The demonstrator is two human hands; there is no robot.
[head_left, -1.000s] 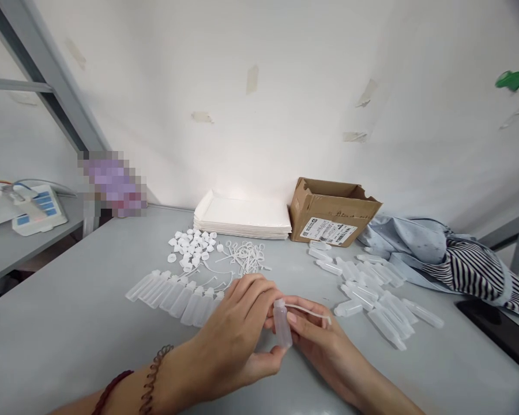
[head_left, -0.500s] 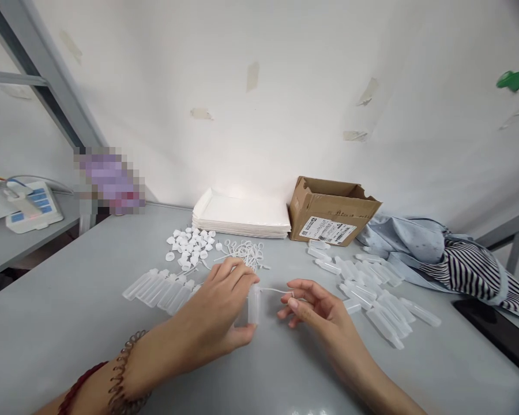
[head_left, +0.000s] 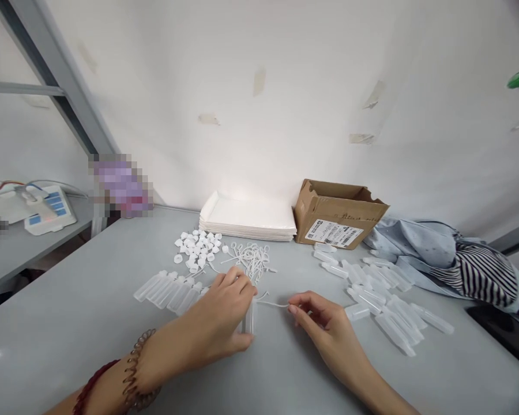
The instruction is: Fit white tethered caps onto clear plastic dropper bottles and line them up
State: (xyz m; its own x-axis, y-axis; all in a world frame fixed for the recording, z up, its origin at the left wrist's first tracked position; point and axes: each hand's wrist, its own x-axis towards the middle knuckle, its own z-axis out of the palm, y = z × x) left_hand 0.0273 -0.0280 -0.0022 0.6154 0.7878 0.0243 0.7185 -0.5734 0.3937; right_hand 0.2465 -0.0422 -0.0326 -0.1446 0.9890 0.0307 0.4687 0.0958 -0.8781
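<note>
My left hand [head_left: 222,308] is closed around a small translucent plastic bottle [head_left: 251,318], held upright with fingers at its top and thumb near its base. To the right of its top stretches a thin white cord [head_left: 274,304]; where it joins the bottle is hidden by my fingers. The cord's far end sits pinched between thumb and fingertips of my right hand [head_left: 322,323]. Beside my left hand, several similar bottles [head_left: 168,291] with white tops lie in a row. Beyond it are piles of white caps [head_left: 196,249] and looped white cords [head_left: 253,258].
Loose translucent bottles [head_left: 395,325] lie scattered on the right of the grey table [head_left: 90,311]. A stack of white envelopes [head_left: 246,216] and an open cardboard box [head_left: 339,216] stand by the wall. Cloth [head_left: 419,242] and a dark flat object [head_left: 497,328] occupy the right side.
My right hand's fingers have drawn together into a pinch on the cord's end. My left hand keeps hold of the bottle. The whole view has shifted slightly.
</note>
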